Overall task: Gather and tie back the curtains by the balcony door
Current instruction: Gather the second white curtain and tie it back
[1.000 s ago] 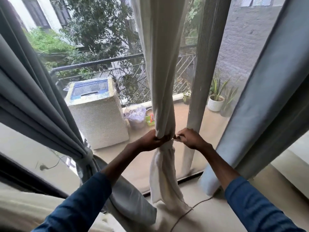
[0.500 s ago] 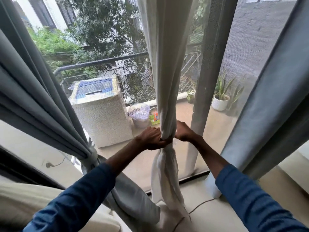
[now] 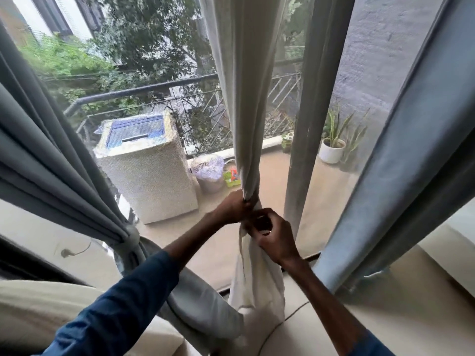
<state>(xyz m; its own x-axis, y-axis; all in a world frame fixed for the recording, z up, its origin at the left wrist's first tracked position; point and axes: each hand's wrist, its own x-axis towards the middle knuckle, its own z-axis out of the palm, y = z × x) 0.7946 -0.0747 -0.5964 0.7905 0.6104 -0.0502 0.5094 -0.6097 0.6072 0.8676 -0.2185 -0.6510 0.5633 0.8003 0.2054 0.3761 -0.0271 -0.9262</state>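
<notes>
A cream curtain [image 3: 244, 98] hangs in the middle of the balcony door, bunched into a narrow waist. My left hand [image 3: 232, 210] grips that waist from the left. Just below and in front of it, my right hand [image 3: 272, 235] is closed on the gathered cloth; whether it holds a tie I cannot tell. The lower cream cloth [image 3: 257, 283] billows down to the floor. On the left, a grey curtain [image 3: 51, 155] is bound by a grey tie-back [image 3: 129, 240]. A blue-grey curtain [image 3: 401, 163] on the right hangs loose.
Behind the glass stand a covered washing machine [image 3: 151, 173], a bucket [image 3: 209, 173] and a white plant pot [image 3: 331, 150]. A grey door frame post [image 3: 305, 124] rises right of the cream curtain. A thin cord [image 3: 285, 319] lies on the floor. A pale cushion [image 3: 38, 309] fills the lower left.
My right hand has come from behind the right side of the cream curtain to its front, lower down. My left hand keeps its grip. The view has shifted slightly closer.
</notes>
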